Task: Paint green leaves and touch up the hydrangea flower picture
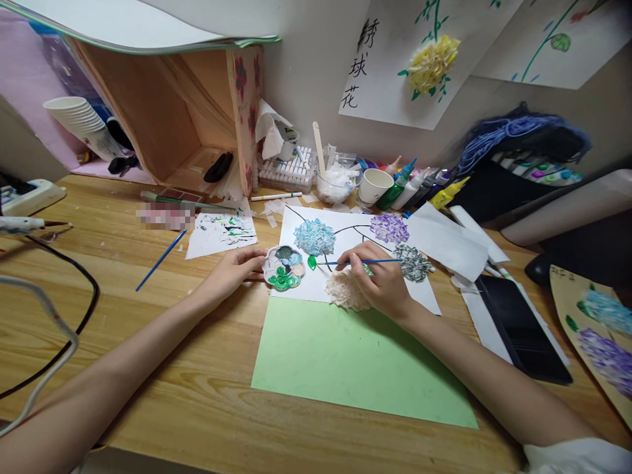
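Observation:
My left hand (247, 264) grips the rim of a small flower-shaped paint palette (285, 268) holding green, dark, blue and peach paint. Pinched in my right hand (372, 276) is a thin blue paintbrush (380, 261), its tip by a painted green leaf (312, 263). Under the brush lies white paper (301, 289) with dark painted stems and raised flower heads: a light blue flower (315, 236), a purple flower (390, 228), a grey flower (413, 263) and a peach flower (344, 289), partly hidden by my right hand. Green paper (355, 362) extends below it.
A second brush (160, 260) and a paint-stained paper (222, 234) lie left. Behind stand a paper cup (374, 187), a tub of white scraps (338, 184) and paint bottles (397, 187). A black phone or tablet (524, 329) sits right; cables (74, 329) run along the left.

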Action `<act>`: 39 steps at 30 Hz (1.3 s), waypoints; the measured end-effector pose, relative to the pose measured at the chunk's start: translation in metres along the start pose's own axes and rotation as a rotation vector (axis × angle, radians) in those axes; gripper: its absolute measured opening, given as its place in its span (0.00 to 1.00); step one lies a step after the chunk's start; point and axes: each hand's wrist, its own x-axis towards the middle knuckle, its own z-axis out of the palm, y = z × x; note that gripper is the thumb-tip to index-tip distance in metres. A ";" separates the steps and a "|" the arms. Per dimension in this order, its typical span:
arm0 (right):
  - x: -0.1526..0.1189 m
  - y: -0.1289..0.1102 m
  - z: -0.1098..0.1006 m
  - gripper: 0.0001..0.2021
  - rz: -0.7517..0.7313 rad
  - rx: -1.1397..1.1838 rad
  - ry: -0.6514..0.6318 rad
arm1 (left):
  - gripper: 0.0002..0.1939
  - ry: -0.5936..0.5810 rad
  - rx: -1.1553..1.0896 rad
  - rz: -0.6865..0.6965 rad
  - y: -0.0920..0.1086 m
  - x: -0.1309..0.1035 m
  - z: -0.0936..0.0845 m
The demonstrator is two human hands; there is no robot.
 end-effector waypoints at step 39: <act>0.001 -0.004 -0.003 0.14 0.032 0.084 -0.027 | 0.17 -0.003 -0.014 0.010 0.000 0.000 0.001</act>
